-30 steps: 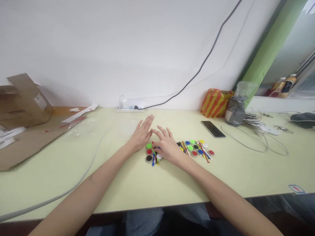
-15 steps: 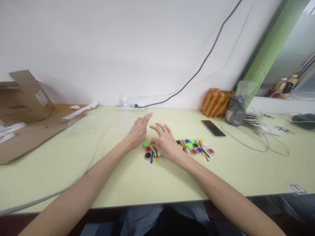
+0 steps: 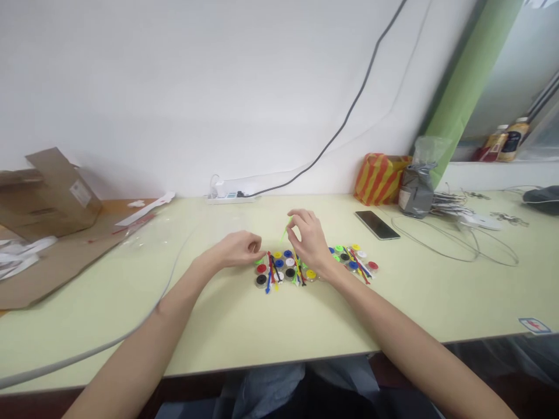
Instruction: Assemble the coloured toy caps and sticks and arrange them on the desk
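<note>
- Fingertips of the right hand (image 3: pixel 308 241) pinch a thin green stick (image 3: pixel 285 233), lifted just above the discs (image 3: pixel 286 269) on the table (image 3: pixel 244 320).
- Stick stands steeply, long axis near upright, lower end leaning down to the left, upper end at the fingers.
- Right hand raised, palm facing left, fingers curled together around the stick; forearm runs in from the lower right.
- Left hand (image 3: pixel 238 249) rests on the table just left of the discs, fingers curled in a loose fist, fingertips touching a green disc (image 3: pixel 260 261); whether it grips anything I cannot tell.
- Discs and coloured sticks lie in a cluster between and beneath the hands, a second cluster (image 3: pixel 353 262) just to the right.
- Phone (image 3: pixel 377 224), cables (image 3: pixel 458 244) and a striped bag (image 3: pixel 381 178) sit further right; a power strip (image 3: pixel 230 196) by the white wall; a cardboard box (image 3: pixel 48 192) far left.
</note>
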{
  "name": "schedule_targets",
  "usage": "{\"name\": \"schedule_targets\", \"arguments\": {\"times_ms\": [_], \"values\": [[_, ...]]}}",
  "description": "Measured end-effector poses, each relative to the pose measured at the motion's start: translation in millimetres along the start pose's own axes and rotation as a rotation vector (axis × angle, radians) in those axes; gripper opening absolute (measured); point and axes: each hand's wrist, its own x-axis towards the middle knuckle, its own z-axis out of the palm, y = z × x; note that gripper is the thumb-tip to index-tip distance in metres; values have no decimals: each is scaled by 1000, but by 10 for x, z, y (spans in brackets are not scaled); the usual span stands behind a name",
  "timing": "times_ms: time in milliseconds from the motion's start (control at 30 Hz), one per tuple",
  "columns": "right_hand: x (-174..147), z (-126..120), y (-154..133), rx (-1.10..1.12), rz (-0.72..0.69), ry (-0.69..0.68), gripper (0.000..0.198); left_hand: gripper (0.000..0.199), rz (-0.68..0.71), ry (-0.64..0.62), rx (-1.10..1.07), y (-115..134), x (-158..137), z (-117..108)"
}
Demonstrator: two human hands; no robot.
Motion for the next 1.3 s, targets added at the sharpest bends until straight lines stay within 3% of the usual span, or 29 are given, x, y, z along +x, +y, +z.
{"name": "schedule_targets", "arguments": {"times_ms": [100, 267, 367, 467, 633, 733, 867, 1133, 1300], "values": [[7, -3, 50, 21, -1, 10, 13, 39, -68, -88, -43, -20, -8, -12], [3, -18, 28, 110, 47, 36, 12, 36, -83, -124, -70, -122, 13, 21], [2, -30, -5, 132, 84, 23, 12, 34, -65, -34, -26, -172, 36, 65], [-5, -38, -46, 195, 109, -4, 12, 29, -40, 148, -70, -130, 64, 116], [-48, -12, -142, 445, 185, -80, 12, 35, 22, 432, -522, 152, 119, 228], [-68, 43, -155, 614, 251, -137, 11, 37, -37, 469, -779, 288, 145, 305], [-62, 123, -82, 785, 294, -169, 7, 40, -50, 481, -945, 338, 151, 364], [-43, 89, -64, 740, 269, -180, 10, 40, -25, 540, -878, 412, 117, 310], [-49, 54, -108, 667, 261, -153, 1, 39, -15, 605, -747, 407, 109, 310]]}}
